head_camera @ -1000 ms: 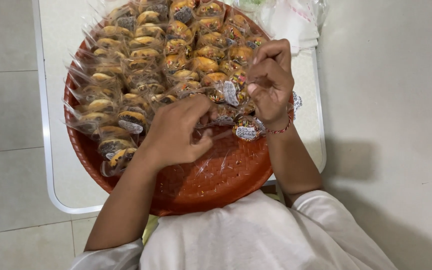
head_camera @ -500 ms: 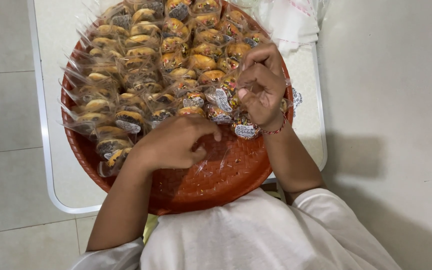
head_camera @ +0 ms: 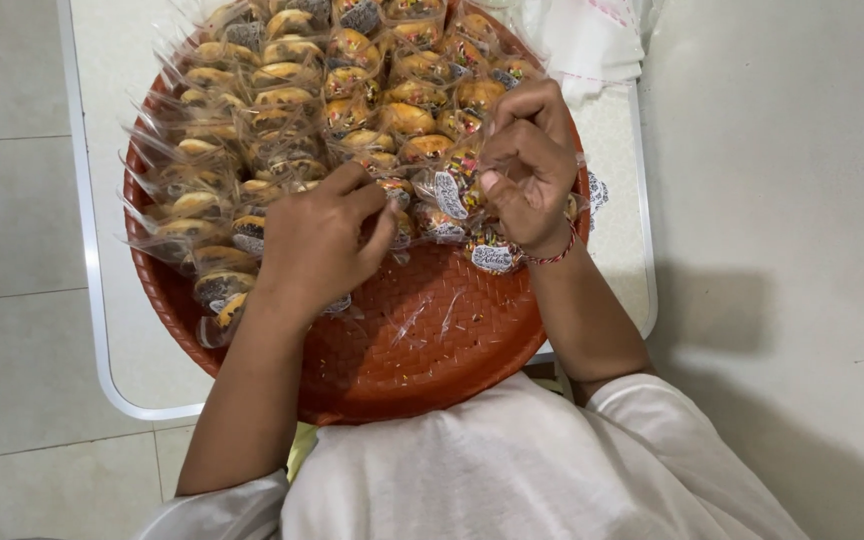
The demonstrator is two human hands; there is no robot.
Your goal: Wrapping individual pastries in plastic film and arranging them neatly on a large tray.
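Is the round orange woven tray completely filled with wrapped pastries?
No, the near part of the round orange woven tray is bare, with only sprinkles on it.

The person is wearing a white top [head_camera: 512,470] of plain cloth, its short sleeves ending above the elbows and leaving both forearms bare. The left sleeve [head_camera: 222,505] is showing a rolled-looking hem at the bottom edge of the view, and the right sleeve [head_camera: 682,420] is lying in soft folds. A thin red thread bracelet [head_camera: 555,256] is circling the wrist of the right hand [head_camera: 527,160]. The left hand [head_camera: 317,240] is wearing nothing, with no ring or band showing.
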